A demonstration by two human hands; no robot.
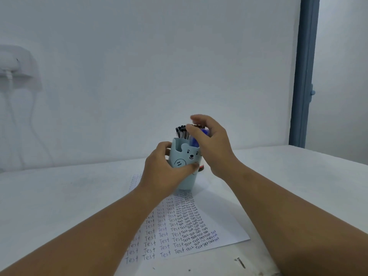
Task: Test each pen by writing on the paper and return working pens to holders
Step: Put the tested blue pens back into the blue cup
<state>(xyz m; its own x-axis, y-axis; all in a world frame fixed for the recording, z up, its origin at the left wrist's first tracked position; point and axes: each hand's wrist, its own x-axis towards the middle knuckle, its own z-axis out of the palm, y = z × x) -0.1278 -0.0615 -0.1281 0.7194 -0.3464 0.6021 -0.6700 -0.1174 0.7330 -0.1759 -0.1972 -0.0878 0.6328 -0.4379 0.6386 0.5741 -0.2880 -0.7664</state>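
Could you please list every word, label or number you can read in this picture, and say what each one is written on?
"Test": handwritten again and again in rows and columns over the sheet of paper on the table; the smaller, crowded ones on its right side are mostly blurred.
Pen holder: only a drawn bear face, no words.
Object behind the holder: a label band shows, too small to read.

A white table [59,196] carries a written-on paper sheet [219,222], and a dark nail [241,262] near its front edge
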